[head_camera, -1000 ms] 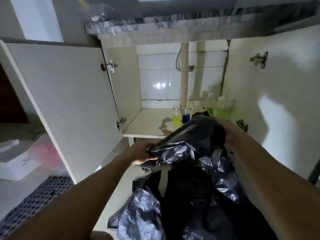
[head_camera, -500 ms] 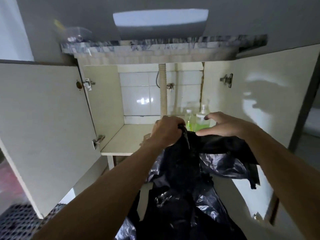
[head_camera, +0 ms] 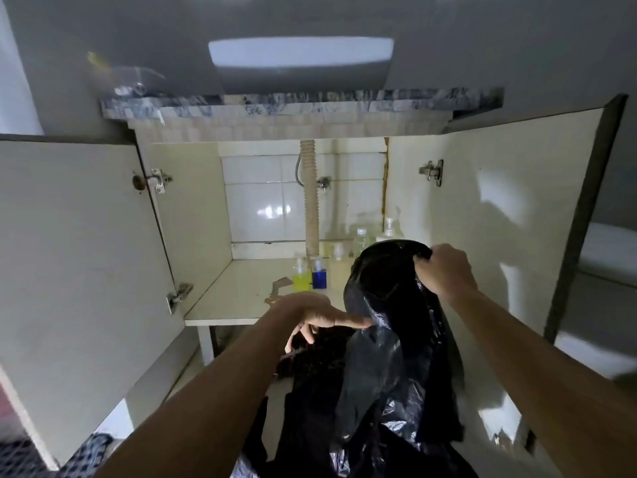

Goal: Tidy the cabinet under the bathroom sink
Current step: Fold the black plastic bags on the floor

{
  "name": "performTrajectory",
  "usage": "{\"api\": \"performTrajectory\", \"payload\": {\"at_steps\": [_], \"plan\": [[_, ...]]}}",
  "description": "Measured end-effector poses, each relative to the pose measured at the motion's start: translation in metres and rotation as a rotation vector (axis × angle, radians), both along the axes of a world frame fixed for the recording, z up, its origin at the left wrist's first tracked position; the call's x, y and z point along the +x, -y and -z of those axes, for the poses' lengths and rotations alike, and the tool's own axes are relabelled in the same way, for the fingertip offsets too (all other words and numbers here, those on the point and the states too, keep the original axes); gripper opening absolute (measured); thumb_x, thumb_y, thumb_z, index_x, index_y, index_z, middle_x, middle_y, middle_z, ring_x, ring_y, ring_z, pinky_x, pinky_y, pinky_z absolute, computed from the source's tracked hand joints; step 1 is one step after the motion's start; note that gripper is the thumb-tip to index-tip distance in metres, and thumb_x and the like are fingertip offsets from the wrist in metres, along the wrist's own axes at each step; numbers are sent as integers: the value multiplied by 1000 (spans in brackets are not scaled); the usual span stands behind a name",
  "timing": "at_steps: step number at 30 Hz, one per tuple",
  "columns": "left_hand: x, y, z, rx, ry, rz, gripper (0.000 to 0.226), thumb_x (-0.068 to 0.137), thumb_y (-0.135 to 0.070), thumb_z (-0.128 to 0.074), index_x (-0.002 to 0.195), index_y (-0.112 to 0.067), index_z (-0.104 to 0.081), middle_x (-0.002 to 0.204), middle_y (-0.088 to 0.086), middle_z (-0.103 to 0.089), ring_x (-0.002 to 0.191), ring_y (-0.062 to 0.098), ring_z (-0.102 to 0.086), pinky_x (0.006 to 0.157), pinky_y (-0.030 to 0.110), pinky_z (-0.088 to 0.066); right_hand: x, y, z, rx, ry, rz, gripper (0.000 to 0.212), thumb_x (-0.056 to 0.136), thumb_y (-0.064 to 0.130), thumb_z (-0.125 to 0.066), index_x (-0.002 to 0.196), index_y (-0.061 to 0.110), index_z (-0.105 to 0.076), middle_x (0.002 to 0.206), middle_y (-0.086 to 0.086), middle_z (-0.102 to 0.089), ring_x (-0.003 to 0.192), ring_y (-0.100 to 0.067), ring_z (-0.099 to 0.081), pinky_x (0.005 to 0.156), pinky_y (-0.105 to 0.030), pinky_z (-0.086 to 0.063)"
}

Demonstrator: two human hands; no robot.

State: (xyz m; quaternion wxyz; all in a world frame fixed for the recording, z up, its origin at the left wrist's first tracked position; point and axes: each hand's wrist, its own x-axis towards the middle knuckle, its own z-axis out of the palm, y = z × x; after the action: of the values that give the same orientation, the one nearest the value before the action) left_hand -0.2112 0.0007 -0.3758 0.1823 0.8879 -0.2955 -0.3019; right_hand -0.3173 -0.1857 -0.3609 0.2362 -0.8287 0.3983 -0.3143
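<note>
Black bag point(head_camera: 389, 343) in both hands' grip before open cabinet point(head_camera: 241, 294).

One view only, and it sat on the person's head, low down, facing straight into the open cabinet point(head_camera: 241, 291) and tilted a little downward. The wide lens bent the scene: the marble worktop point(head_camera: 303, 101) arched above the cabinet, and both doors splayed outward from it at the frame's sides. The camera was close; both forearms ran up from the bottom edge toward the cabinet, with the left hand point(head_camera: 310, 315) just in front of its floor edge and the right hand point(head_camera: 444, 270) at its right side. The tiled back wall point(head_camera: 265, 198) inside the cabinet lay dead centre. No second view shared any of it.
</note>
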Motion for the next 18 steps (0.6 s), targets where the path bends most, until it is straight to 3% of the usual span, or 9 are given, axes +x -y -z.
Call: {"api": "performTrajectory", "payload": {"at_steps": [2,4,6,8,11,13,15,18], "plan": [[-2,-7,5,179,-106,42,109,65,-69,-70,146,-9,-28,144,22,-42,125,34,-51,90,64,-44,2,-2,1,20,-5,-3,30,91,31,-51,81,3,-56,79,-12,-57,74,-31,-56,66,-29,-43],[-6,-6,9,262,-50,107,102,67,-68,-70,145,-13,-33,145,18,-43,128,32,-49,86,53,-48,6,-8,-1,48,14,-36,31,90,27,-50,72,3,-53,73,-11,-56,64,-28,-53,58,-28,-40],[-14,-4,11,223,31,136,94,74,-64,-67,146,-15,-33,149,11,-38,133,29,-43,80,40,-45,9,-15,-5,87,39,-95,30,88,23,-49,63,6,-48,64,-7,-53,55,-22,-48,49,-27,-35],[-15,0,15,124,-21,93,92,76,-64,-64,147,-15,-31,152,7,-34,136,28,-38,88,40,-45,11,-22,-9,112,59,-150,28,87,20,-47,61,7,-47,62,-5,-51,53,-18,-46,47,-25,-34],[-11,4,21,0,-179,3,99,71,-72,-61,146,-14,-32,152,7,-34,136,28,-38,97,58,-44,12,-29,-13,111,85,-191,28,88,20,-45,63,7,-49,64,-5,-52,55,-17,-48,48,-25,-36],[-7,5,23,-157,-170,-61,88,78,-65,-60,144,-12,-37,150,8,-38,132,30,-42,94,54,-49,11,-28,-13,134,96,-218,28,89,20,-46,65,6,-49,64,-4,-51,54,-17,-46,48,-25,-35],[-4,4,24,-393,-129,-134,62,90,-47,-58,139,-13,-42,142,10,-45,116,30,-52,87,46,-53,8,-23,-12,165,104,-241,28,89,21,-49,66,6,-50,63,-4,-50,54,-18,-46,49,-26,-35],[5,2,21,-615,50,-213,36,95,-23,-55,127,-6,-55,127,17,-58,103,24,-55,89,36,-47,2,-13,-9,209,91,-221,24,87,23,-55,69,7,-54,67,-6,-54,61,-21,-51,53,-28,-36]]}}
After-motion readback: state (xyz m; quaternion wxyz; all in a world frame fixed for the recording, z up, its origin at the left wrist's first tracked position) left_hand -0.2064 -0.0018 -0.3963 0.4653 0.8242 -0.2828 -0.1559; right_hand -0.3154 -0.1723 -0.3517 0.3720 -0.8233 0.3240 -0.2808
